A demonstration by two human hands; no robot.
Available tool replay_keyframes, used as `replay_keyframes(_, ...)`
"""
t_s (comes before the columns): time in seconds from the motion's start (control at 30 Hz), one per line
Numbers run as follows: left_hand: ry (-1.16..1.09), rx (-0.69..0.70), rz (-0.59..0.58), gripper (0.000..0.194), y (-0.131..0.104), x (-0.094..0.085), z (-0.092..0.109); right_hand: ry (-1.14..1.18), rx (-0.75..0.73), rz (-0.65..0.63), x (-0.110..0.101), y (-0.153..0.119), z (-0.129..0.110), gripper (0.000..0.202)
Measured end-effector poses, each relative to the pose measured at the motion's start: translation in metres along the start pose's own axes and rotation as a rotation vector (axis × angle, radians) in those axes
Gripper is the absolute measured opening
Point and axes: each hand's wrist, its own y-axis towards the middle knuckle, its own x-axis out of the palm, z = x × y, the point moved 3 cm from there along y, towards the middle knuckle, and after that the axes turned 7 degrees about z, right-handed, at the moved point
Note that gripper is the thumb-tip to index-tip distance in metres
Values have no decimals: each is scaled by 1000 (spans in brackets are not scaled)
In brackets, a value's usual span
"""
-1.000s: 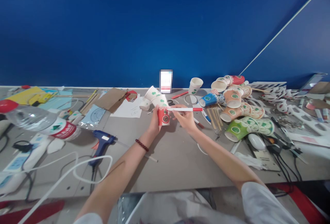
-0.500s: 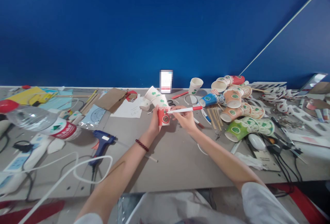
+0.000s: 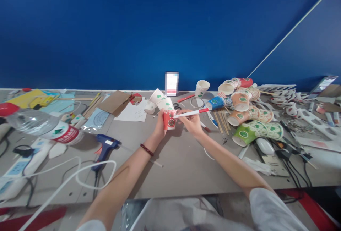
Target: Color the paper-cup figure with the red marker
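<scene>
In the head view my left hand [image 3: 160, 124] is closed around the side of a red and white paper cup [image 3: 169, 122] with a round emblem. My right hand [image 3: 192, 122] grips a white marker with a red end [image 3: 195, 113]. The marker lies nearly level, its tip at the cup's printed side; whether it touches I cannot tell. White paper cups with green leaf prints [image 3: 161, 99] lie just behind the red one. A small white cup [image 3: 150, 108] lies to their left.
Left are a blue glue gun [image 3: 106, 149], a water bottle [image 3: 53, 126], a power strip [image 3: 29, 163] and cardboard [image 3: 115, 102]. Wooden sticks [image 3: 221, 121] and stacked coloured cups [image 3: 243, 135] lie to the right. A white cup [image 3: 201, 89] stands by the blue wall.
The marker tip has shifted slightly down along the cup's side. My left hand and the cup stay almost where they were.
</scene>
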Motion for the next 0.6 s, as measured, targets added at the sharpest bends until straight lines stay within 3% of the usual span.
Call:
replay_keyframes(0.2, 29, 31, -13, 58, -1, 1, 1, -14, 2, 0, 0, -1, -2, 20)
replay_keyframes(0.43, -2, 16, 58, 48, -2, 1, 1, -46, -20, 4, -2, 2, 2, 28)
replay_keyframes(0.6, 13, 8, 34, 52, -1, 1, 0, -52, -18, -1, -2, 1, 3, 24)
